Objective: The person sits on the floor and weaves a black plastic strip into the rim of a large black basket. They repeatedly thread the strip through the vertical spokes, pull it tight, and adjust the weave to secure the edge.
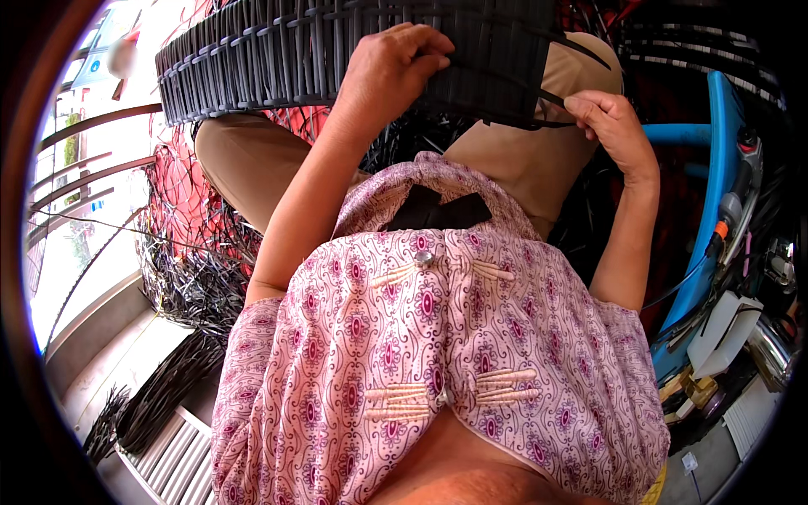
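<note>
Across my lap lies a black wicker panel (252,71), woven from flat strips over upright ribs, with its left end angled downward. My left hand (391,67) is on the panel's middle, thumb and forefinger curled close together against the dark weave. Any single strand between those fingertips is lost in the dark. Beyond the panel's right end, my right hand (614,126) pinches a thin black strip (551,98) between thumb and forefinger. Another strip end (585,52) sticks out above it, over my right knee.
A heap of loose black strips (189,278) lies to the left over red material (181,168). Below is a bundle of strips (172,387) beside a white slatted seat (172,463). At right stand a blue plastic frame (715,160), a tool with an orange collar (721,229) and a white box (724,332).
</note>
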